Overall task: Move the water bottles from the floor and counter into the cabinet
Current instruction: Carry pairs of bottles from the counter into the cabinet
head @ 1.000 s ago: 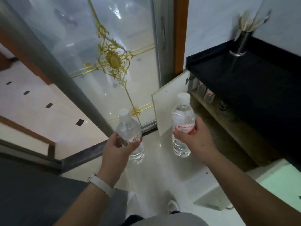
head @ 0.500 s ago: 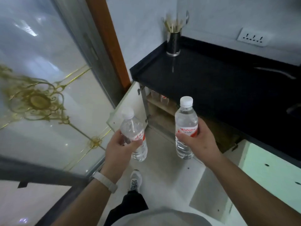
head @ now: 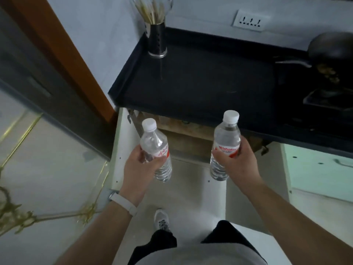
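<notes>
I hold two clear water bottles with white caps and red labels. My left hand grips the left bottle around its middle, tilted slightly left. My right hand grips the right bottle at its label, nearly upright. Both bottles hang in the air in front of the open cabinet under the black counter. The cabinet's wooden inside shows between the two bottles; its contents are hidden by the counter's edge.
The cabinet's white left door and right door stand open on either side of me. A metal chopstick holder and a dark wok sit on the counter. A glass sliding door is at my left.
The view has swung right and moved closer, so I now face the cabinet head-on from above. Both hands still hold their bottles at about the same height.
</notes>
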Demonstrator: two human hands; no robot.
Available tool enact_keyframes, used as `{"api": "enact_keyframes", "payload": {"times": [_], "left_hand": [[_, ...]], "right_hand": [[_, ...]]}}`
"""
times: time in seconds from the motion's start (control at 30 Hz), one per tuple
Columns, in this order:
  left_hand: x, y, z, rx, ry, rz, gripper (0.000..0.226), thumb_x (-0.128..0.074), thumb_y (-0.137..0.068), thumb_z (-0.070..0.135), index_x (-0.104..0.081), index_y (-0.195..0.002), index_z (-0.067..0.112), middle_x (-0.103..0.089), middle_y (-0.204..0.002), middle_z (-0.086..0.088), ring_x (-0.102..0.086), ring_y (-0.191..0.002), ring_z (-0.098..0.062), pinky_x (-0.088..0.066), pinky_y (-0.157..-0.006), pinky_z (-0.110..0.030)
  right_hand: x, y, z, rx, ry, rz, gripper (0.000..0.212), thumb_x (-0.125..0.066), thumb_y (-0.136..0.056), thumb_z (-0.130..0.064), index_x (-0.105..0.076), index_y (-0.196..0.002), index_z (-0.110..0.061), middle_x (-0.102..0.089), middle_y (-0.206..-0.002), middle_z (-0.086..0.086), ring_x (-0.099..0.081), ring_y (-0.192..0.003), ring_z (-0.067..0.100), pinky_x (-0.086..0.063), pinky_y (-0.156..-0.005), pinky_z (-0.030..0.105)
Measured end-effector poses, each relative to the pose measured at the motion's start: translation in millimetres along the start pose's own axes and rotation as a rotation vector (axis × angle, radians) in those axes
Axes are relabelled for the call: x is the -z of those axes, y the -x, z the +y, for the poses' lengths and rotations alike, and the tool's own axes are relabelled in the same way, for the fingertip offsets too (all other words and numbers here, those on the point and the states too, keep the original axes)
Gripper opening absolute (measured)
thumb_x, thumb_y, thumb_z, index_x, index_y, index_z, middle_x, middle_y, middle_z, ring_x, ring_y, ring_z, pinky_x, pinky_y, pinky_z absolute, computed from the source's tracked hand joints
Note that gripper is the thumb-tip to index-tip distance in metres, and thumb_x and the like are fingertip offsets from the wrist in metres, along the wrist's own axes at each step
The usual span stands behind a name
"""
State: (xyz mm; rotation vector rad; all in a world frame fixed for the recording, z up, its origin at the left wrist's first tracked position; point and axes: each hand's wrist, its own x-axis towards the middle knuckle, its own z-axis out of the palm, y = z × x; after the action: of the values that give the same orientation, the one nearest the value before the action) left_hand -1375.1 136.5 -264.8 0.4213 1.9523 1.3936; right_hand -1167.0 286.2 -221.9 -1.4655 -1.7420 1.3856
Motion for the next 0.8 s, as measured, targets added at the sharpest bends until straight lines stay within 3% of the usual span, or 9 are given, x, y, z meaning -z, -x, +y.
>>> {"api": "enact_keyframes", "payload": {"times": [0.2, 0.43, 0.63, 0.8], "left_hand": [[-12.0, -38.0, -6.4, 0.03, -0.029, -0.11, 0.053, -0.089, -0.073, 0.02, -0.068, -0.121, 0.03, -0.075, -0.109, 0.012, -0.07, -0.103, -0.011, -0.056, -0.097, -0.04], [-45.2, -61.3, -27.4, 0.08, -0.072, -0.149, 0.064, -0.085, -0.054, 0.043, -0.07, -0.115, 0.033, -0.076, -0.108, 0.011, -0.071, -0.104, -0.014, -0.057, -0.096, -0.042], [-70.7, -71.3, -47.6, 0.119, -0.127, -0.145, 0.061, -0.086, -0.058, 0.039, -0.07, -0.116, 0.029, -0.076, -0.105, 0.009, -0.072, -0.1, -0.013, -0.059, -0.092, -0.041], [-97.3, -91.7, -87.9, 0.133, -0.152, -0.126, 0.051, -0.089, -0.067, 0.025, -0.071, -0.114, 0.03, -0.077, -0.103, 0.01, -0.073, -0.098, -0.012, -0.059, -0.091, -0.04]], "right_hand": [[-11.1, -10.3, 10.8, -0.083, 0.02, 0.069, 0.044, -0.083, -0.074, -0.027, -0.052, -0.096, -0.048, -0.068, -0.096, -0.013, -0.066, -0.081, -0.002, -0.051, -0.072, 0.022], [-20.6, -39.7, 53.4, -0.169, 0.01, 0.036, 0.042, -0.084, -0.073, -0.027, -0.056, -0.1, -0.041, -0.068, -0.096, -0.012, -0.066, -0.082, -0.001, -0.053, -0.073, 0.024], [-25.1, -65.6, 91.0, -0.226, 0.013, -0.024, 0.04, -0.084, -0.072, -0.026, -0.055, -0.096, -0.04, -0.067, -0.097, -0.011, -0.066, -0.085, 0.003, -0.051, -0.072, 0.023], [-36.0, -91.5, 137.3, -0.234, -0.014, -0.054, 0.05, -0.084, -0.072, -0.027, -0.054, -0.112, -0.035, -0.067, -0.1, -0.013, -0.066, -0.087, 0.002, -0.053, -0.076, 0.024]]}}
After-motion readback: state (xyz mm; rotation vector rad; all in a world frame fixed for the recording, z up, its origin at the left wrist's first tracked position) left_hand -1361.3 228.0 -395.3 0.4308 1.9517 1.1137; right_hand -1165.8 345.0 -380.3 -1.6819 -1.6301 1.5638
